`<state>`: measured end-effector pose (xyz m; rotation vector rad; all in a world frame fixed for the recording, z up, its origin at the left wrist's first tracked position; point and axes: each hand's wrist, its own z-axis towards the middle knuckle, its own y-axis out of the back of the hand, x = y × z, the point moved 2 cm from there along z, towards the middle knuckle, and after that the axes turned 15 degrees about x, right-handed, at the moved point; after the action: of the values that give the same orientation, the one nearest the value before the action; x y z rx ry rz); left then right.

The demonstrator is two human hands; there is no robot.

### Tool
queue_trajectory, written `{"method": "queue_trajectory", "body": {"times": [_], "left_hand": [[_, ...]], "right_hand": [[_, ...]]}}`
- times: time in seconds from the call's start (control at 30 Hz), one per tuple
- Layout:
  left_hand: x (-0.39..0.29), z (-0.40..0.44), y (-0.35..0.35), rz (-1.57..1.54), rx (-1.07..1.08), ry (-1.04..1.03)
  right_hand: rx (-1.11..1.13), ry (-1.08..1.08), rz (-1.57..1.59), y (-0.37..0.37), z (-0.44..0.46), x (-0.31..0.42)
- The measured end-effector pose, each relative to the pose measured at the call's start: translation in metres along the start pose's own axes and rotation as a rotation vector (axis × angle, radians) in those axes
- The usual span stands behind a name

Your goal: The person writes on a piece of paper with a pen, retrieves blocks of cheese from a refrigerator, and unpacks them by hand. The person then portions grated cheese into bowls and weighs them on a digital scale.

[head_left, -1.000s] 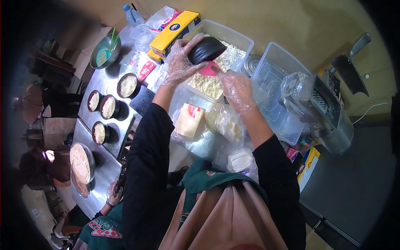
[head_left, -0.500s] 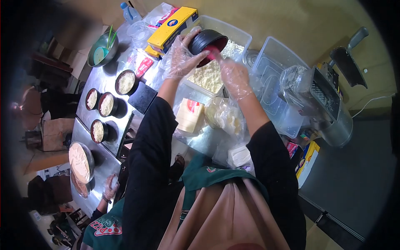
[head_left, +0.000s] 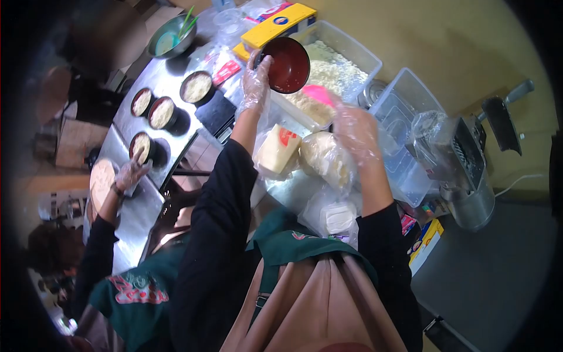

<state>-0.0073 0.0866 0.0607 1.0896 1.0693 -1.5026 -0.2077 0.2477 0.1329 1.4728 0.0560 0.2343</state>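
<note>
My left hand [head_left: 255, 87], in a clear plastic glove, grips the rim of a round black bowl [head_left: 287, 66], its reddish-brown inside turned towards me. No cheese shows in the bowl. My right hand [head_left: 356, 134], also gloved and slightly blurred, is closed around a pink scoop [head_left: 318, 94]; its handle is hidden by the fingers. Beneath the scoop is a clear plastic bin [head_left: 375, 57] with pale grated cheese [head_left: 331, 69], partly behind the bowl. Near my forearms lie a wrapped cheese block [head_left: 278, 150] and a plastic bag with pale contents [head_left: 326, 157].
Several bowls [head_left: 196, 87] of grated cheese stand on the steel table at left. A co-worker's gloved hand [head_left: 132, 173] reaches to the nearest one. A second clear bin [head_left: 404, 105] and a metal grater machine [head_left: 457, 158] are at right. A yellow box [head_left: 278, 26] stands behind.
The bowl has turned from tilted over the bin to facing me. My right hand and the scoop have moved away from it, down to the cheese. The co-worker's hand has come to a bowl.
</note>
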Motion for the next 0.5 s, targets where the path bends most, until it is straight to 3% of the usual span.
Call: {"method": "queue_trajectory", "body": {"times": [0.03, 0.07, 0.17, 0.23, 0.27, 0.37, 0.4, 0.5], "left_hand": [[0.008, -0.009, 0.009, -0.183, -0.026, 0.068], [0.009, -0.021, 0.016, -0.203, -0.058, 0.134], [0.004, -0.061, 0.025, -0.362, -0.135, 0.222], [0.001, -0.084, 0.024, -0.541, -0.216, 0.208], [-0.003, -0.095, 0.026, -0.554, -0.250, 0.231], [-0.004, -0.126, 0.031, -0.613, -0.252, 0.236], [-0.004, -0.134, 0.032, -0.648, -0.259, 0.216], [-0.007, -0.159, 0.031, -0.716, -0.264, 0.196]], "right_hand": [[0.065, -0.115, -0.010, 0.003, -0.006, -0.004], [0.072, -0.089, -0.007, 0.002, -0.007, -0.004], [-0.119, -0.070, 0.078, -0.006, -0.011, -0.013], [0.261, -0.167, -0.138, -0.028, -0.007, -0.021], [0.238, -0.220, -0.105, -0.025, -0.003, -0.013], [0.095, -0.163, 0.025, -0.004, -0.008, 0.012], [0.223, -0.120, -0.087, -0.016, -0.008, 0.006], [0.109, -0.016, -0.119, -0.018, -0.024, 0.004]]}}
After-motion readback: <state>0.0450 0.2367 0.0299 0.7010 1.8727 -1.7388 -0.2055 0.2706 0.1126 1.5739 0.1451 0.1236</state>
